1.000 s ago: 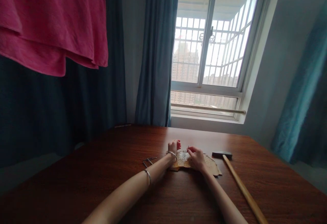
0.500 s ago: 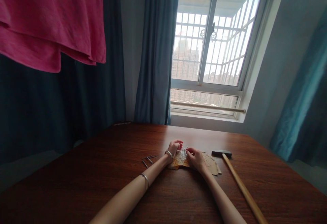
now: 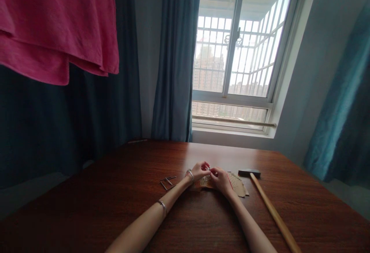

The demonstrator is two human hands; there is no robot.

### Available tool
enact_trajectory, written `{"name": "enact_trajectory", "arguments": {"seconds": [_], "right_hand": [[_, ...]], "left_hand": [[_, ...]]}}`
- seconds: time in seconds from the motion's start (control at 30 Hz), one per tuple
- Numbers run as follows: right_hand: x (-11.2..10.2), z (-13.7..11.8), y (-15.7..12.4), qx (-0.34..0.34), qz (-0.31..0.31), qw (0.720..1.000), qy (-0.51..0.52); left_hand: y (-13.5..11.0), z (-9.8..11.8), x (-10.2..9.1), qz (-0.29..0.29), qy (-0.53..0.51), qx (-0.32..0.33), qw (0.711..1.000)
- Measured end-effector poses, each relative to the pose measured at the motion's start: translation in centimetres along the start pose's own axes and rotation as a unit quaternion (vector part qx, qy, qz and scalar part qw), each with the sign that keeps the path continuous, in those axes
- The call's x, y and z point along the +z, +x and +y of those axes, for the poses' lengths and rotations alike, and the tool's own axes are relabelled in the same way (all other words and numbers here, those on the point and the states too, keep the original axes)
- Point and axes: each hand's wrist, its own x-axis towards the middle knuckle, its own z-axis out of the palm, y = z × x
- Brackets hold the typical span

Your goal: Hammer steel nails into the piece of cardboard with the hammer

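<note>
Both of my hands meet over a beige fan-shaped piece point(image 3: 238, 186) with small holes and a notched edge, lying on the table. My right hand point(image 3: 221, 180) is closed in a pinch at a thin nail, which its fingers mostly hide. The fingertips of my left hand point(image 3: 200, 171) curl in and touch the same spot; what they grip, if anything, is hidden. A bracelet point(image 3: 190, 175) circles the left wrist. Several loose nails point(image 3: 168, 181) lie on the table to the left. To the right rests a hammer point(image 3: 249, 173) with a long wooden handle.
The brown wooden table point(image 3: 95, 210) reaches back to a barred window point(image 3: 231, 52). Dark blue curtains point(image 3: 175, 60) hang on the left, and another curtain point(image 3: 338, 110) on the right. A pink cloth point(image 3: 60, 29) hangs at the upper left.
My left hand has moved right, bringing its fingertips to those of my right hand. The upright nails seen between the hands are now mostly hidden. The view has shifted slightly.
</note>
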Motion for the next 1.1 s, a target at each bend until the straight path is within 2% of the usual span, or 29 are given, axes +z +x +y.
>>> {"name": "enact_trajectory", "arguments": {"seconds": [0.17,0.53,0.9,1.0,1.1], "right_hand": [[0.3,0.6,0.0,0.001,-0.002,1.000,-0.011],[0.3,0.6,0.1,-0.003,-0.011,1.000,-0.006],[0.0,-0.3,-0.1,0.037,-0.009,0.999,0.003],[-1.5,-0.7,0.5,0.069,-0.005,0.998,0.001],[-5.2,-0.9,-0.1,0.095,0.012,0.995,-0.022]], "left_hand": [[-0.3,0.1,0.2,0.014,0.043,0.013,0.999],[0.2,-1.9,0.6,0.025,0.055,0.051,0.997],[0.0,-1.7,0.6,0.033,0.084,0.051,0.995],[0.0,-1.3,0.6,0.034,0.077,0.048,0.995],[0.0,-1.1,0.8,0.036,0.062,0.032,0.997]]}}
